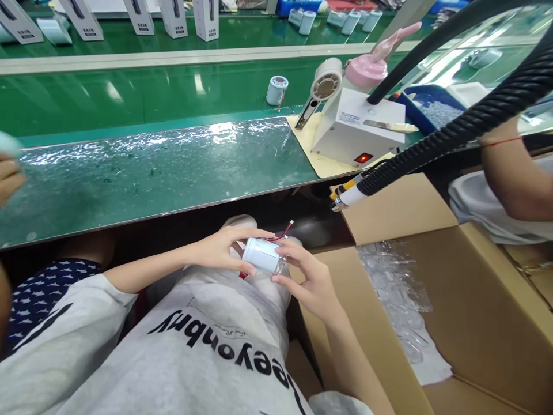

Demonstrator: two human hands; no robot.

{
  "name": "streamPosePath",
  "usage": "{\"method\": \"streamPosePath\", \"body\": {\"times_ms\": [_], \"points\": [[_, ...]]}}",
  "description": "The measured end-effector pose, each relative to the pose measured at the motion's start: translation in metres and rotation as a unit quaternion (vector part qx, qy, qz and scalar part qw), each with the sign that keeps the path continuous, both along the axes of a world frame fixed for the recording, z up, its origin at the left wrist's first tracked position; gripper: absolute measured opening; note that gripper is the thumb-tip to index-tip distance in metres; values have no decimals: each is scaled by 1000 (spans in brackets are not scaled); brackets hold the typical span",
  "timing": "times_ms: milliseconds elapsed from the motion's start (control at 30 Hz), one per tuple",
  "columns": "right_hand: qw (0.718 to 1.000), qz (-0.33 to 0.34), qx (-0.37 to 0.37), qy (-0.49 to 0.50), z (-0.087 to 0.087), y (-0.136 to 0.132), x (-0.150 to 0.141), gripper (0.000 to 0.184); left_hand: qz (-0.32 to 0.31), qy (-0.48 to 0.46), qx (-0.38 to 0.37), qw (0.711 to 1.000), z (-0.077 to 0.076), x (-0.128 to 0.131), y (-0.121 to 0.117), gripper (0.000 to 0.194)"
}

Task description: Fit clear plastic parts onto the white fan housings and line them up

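Over my lap, my left hand (227,251) wraps its thumb and fingers round a light-blue cylinder (260,255), which lies nearly level. A thin red wire with a small white plug (289,226) sticks out above the cylinder's right end. At that same end my right hand (309,279) pinches a clear plastic piece (280,266) between thumb and fingers. The plastic touches the cylinder; whether it is fitted on or only held against it, I cannot tell. The fingertips partly cover the cylinder's right end.
A green bench (173,173) runs ahead of me, with another light-blue cylinder (277,90) behind it. To the right are a white box with a lit red switch (358,127), a black corrugated hose (432,144) and a carton (484,305) holding clear plastic parts. Co-workers sit on both sides.
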State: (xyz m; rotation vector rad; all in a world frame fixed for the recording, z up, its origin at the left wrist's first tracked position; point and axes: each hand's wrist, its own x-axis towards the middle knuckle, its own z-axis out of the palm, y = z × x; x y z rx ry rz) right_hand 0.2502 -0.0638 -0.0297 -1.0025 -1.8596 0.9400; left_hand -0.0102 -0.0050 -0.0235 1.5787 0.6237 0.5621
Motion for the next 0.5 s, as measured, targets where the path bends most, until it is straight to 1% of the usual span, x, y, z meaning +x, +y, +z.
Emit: {"method": "streamPosePath", "body": {"times_ms": [133,200,367,500], "points": [[997,-4,-50,61,4,-3,-3,40,-22,-21,76,997,2,-3,1,79],[993,-10,-73,89,5,-4,-5,41,-29,-28,103,994,2,-4,1,79],[982,-25,-146,118,6,-6,-8,45,-34,-28,129,991,2,-5,0,77],[968,-25,-199,149,5,-7,-8,42,-37,-38,151,987,1,-6,-1,77]]}}
